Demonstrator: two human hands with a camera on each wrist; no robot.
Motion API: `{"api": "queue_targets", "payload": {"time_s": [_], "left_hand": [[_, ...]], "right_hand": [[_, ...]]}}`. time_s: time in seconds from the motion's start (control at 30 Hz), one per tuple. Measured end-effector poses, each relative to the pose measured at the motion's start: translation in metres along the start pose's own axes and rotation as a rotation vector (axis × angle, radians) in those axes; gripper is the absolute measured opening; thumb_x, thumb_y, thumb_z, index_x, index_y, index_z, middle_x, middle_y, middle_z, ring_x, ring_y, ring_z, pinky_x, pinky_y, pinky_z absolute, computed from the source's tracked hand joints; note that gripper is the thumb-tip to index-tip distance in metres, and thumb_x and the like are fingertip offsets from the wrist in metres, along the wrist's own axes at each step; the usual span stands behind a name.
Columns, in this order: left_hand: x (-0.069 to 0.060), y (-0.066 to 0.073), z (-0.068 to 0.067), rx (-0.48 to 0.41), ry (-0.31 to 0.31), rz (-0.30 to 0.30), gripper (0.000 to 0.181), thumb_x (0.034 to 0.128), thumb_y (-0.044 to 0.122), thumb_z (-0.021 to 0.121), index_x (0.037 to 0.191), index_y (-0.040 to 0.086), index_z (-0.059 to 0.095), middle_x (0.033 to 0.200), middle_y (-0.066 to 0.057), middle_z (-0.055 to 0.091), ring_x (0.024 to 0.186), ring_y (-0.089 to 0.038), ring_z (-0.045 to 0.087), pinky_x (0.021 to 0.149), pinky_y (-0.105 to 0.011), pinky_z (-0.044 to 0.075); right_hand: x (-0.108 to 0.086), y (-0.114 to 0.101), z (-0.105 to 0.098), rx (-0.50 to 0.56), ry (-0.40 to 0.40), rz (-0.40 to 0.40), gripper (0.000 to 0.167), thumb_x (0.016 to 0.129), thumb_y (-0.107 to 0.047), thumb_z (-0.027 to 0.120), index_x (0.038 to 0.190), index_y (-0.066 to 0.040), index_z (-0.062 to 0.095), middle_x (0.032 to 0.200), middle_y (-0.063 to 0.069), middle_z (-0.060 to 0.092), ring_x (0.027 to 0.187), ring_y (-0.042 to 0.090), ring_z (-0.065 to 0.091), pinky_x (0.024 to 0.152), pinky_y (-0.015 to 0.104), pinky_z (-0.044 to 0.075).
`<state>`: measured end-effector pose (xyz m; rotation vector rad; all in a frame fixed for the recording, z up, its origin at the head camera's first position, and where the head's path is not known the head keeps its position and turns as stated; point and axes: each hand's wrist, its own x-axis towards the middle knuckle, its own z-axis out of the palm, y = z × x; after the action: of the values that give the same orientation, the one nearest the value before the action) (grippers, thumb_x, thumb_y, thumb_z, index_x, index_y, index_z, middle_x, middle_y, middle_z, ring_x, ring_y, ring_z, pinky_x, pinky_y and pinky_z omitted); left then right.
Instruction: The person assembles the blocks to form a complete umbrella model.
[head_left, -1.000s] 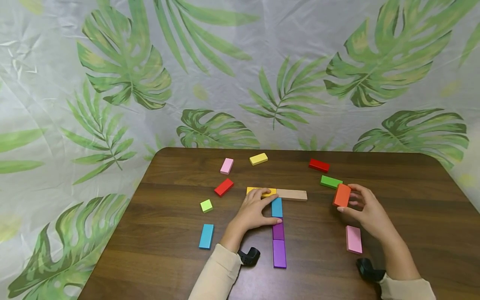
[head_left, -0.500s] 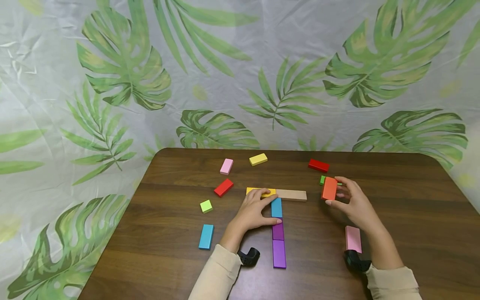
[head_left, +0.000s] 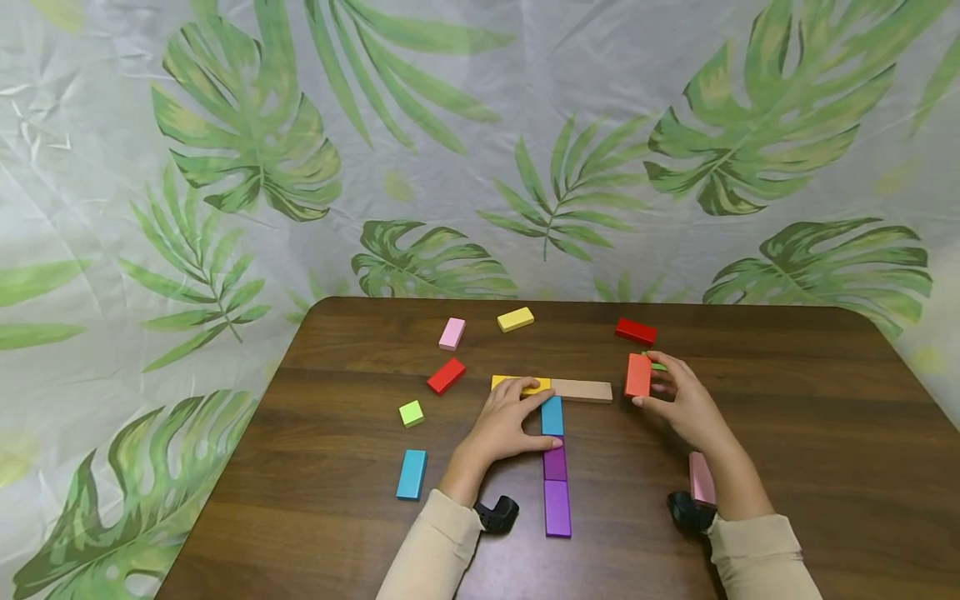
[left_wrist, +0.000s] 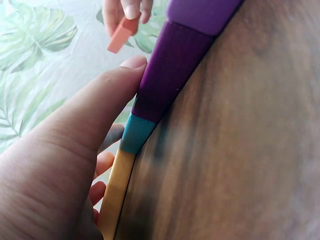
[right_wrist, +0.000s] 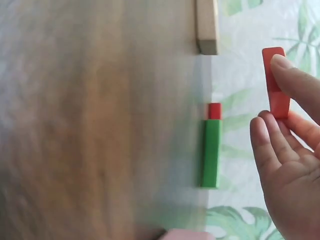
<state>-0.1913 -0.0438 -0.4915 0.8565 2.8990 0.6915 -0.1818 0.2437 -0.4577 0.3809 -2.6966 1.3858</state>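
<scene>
Leaf-print backdrop (head_left: 450,167), dark wooden table (head_left: 622,492)

Leaf-print backdrop (head_left: 450,183) behind brown wooden table (head_left: 300,517)

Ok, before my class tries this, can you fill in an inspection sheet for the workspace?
Surface: dark wood-grain table.
Job's things: orange-red block, held off the table; golden yellow block, tan block, blue block, dark purple block, bright purple block, laid in a T.
Clutter: eight loose pieces: far pink block, pale yellow block, red block, lime block, left-side blue block, dark red block, green block, right-side pink block.
Hands: left hand, fingers at golden yellow block, thumb at dark purple block; right hand pinches orange-red block.
Cables: nothing seen.
Surroundings: leaf-print cloth behind table; black devices at both wrists.
</scene>
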Motion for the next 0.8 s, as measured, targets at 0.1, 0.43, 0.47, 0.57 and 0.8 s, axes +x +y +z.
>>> {"api": "queue_targets", "payload": {"time_s": [0.1,0.43,0.47,0.57,0.8], "left_hand": [[0.000,0.000,0.000,-0.002,0.000,0.000,0.076,0.0699,0.066,0.059,0.135,0.034,0.039,0.136,0.005,0.030,0.128,-0.020,0.019,0.103,-0.042,0.017],[0.000,0.001,-0.002,-0.004,-0.005,-0.008,0.076,0.0694,0.066,0.059,0.136,0.034,0.039,0.136,0.006,0.030,0.128,-0.019,0.018,0.103,-0.042,0.017],[0.000,0.001,-0.002,-0.003,-0.005,-0.009,0.076,0.0694,0.066,0.059,0.136,0.034,0.039,0.136,0.006,0.030,0.128,-0.019,0.018,0.103,-0.042,0.017],[0.000,0.000,-0.002,-0.002,-0.006,-0.012,0.076,0.0693,0.066,0.059,0.135,0.034,0.039,0.136,0.006,0.030,0.128,-0.019,0.018,0.103,-0.042,0.017],[0.000,0.000,0.000,-0.003,0.000,-0.008,0.076,0.0693,0.066,0.059,0.135,0.034,0.039,0.136,0.005,0.030,0.128,-0.020,0.019,0.103,-0.042,0.017]], "right_hand": [[0.002,0.003,0.003,0.025,-0.028,0.027,0.072,0.078,-0.011,0.070,0.136,0.002,0.030,0.129,0.026,0.032,0.106,0.041,0.048,0.084,0.046,0.042],[0.006,0.010,0.006,0.054,-0.101,0.092,0.074,0.079,-0.011,0.069,0.137,0.004,0.026,0.134,0.029,0.028,0.109,0.043,0.045,0.087,0.048,0.039],[0.006,0.011,0.007,0.052,-0.108,0.099,0.074,0.079,-0.011,0.068,0.137,0.004,0.026,0.133,0.029,0.027,0.109,0.043,0.045,0.087,0.048,0.039],[0.006,0.015,0.007,0.039,-0.128,0.120,0.074,0.080,-0.012,0.068,0.138,0.003,0.025,0.133,0.030,0.027,0.109,0.043,0.044,0.087,0.050,0.039],[0.008,0.022,0.010,-0.015,-0.148,0.142,0.073,0.080,-0.016,0.068,0.138,0.001,0.028,0.130,0.028,0.031,0.108,0.041,0.044,0.087,0.051,0.038]]}}
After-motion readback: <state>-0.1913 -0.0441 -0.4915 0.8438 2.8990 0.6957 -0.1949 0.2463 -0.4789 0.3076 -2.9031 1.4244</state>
